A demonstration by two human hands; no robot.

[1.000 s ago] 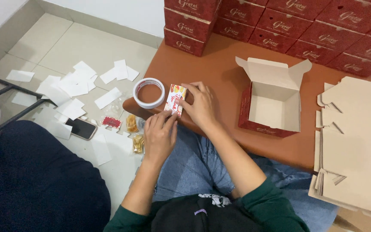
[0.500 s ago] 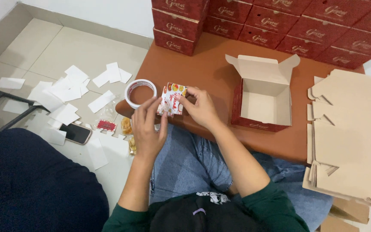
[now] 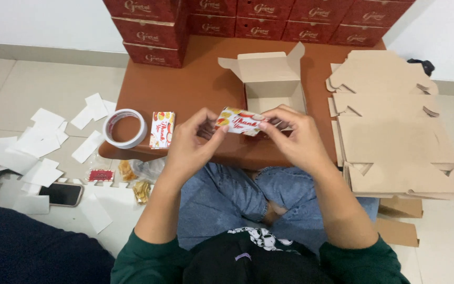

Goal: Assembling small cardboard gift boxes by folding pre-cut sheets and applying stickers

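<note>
Small printed card, white with red and yellow artwork (image 3: pixel 239 121), sits pinched between both hands, just above the near edge of the low reddish-brown table (image 3: pixel 195 84), in front of the open cardboard box with red outside and plain brown inside (image 3: pixel 273 79). A stack of the same printed cards (image 3: pixel 162 129) lies flat on the table to the left, just beside the roll of white tape (image 3: pixel 125 128).

Far edge: a row of closed dark red boxes (image 3: pixel 153 31), stacked, running across the table. Right: a pile of flat unfolded brown cardboard blanks (image 3: pixel 395 131), overhanging the table's right edge.

Left hand (image 3: pixel 193 142): fingers curled, thumb and fingertips closed on the card's left end. Right hand (image 3: pixel 295 139): same grip on its right end. Forearms bare, dark green sleeves pushed up.

Pale tiled floor (image 3: pixel 53 84), left of the table, is littered with white paper scraps (image 3: pixel 38 142); a dark phone (image 3: pixel 61 194) lies near left. White wall behind.
</note>
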